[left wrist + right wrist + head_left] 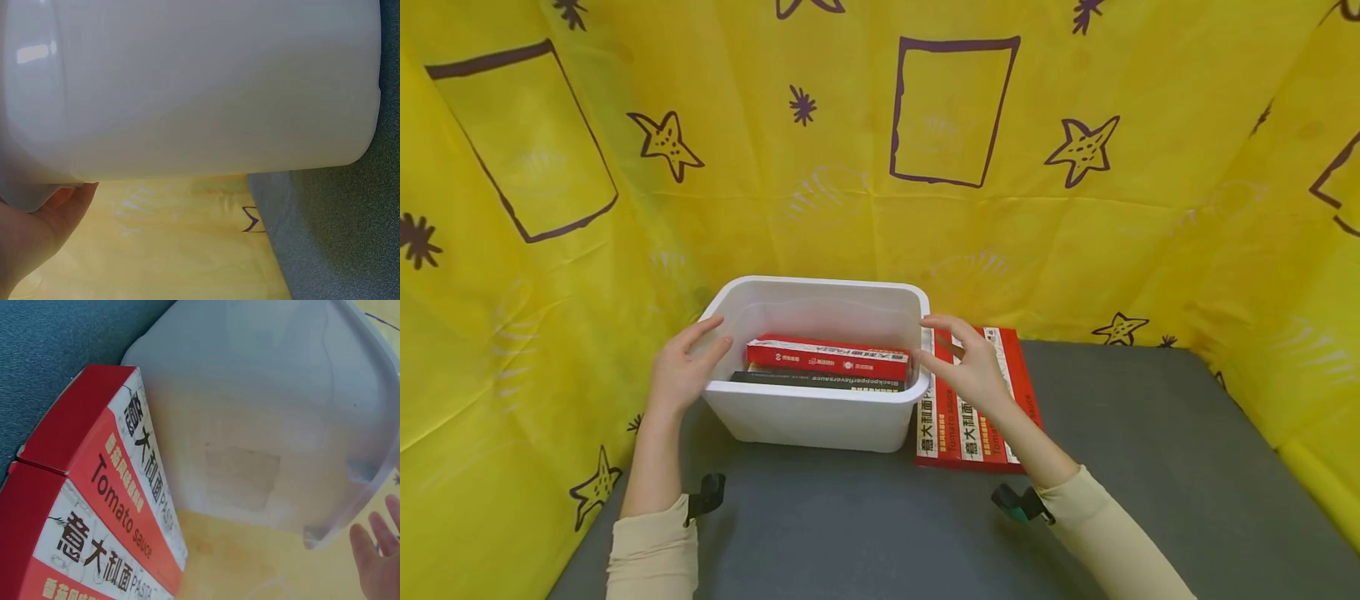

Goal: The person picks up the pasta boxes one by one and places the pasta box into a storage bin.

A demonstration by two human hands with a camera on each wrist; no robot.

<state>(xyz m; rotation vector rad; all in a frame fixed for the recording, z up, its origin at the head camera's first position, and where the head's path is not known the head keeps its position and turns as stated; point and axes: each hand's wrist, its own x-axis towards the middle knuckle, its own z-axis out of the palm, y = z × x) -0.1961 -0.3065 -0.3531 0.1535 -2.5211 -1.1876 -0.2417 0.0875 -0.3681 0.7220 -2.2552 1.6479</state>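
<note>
Left hand (681, 367): left of centre in the head view; fingers spread and gently bent, thumb apart, at the bin's left rim; whether they press it cannot be told.

Right hand (973, 367): right of centre; fingers parted and relaxed, grasping nothing, just beside the bin's right rim; a gap shows in the right wrist view.

Bin (812, 421): smooth white plastic, faintly glossy, tapering downward, corners rounded, rim thick; centre of the head frame, upright, between the hands.

Red box (827, 358): slim cardboard, white-lettered, on edge inside the bin.

Black box (812, 380): slim, dark, pale-lettered, in front of the red one in the bin.

Tomato boxes (951, 417): two, flat card, crisp edges, red and white bands, lying side by side right of the bin, lower left in the right wrist view.

Counter (820, 525): dark grey, finely woven-looking, lower frame.

Sleeves (651, 550): beige, soft, wrinkled cloth, lower edge.

Curtain (850, 150): yellow, creased, printed with purple stars and rectangles, upper frame.
</note>
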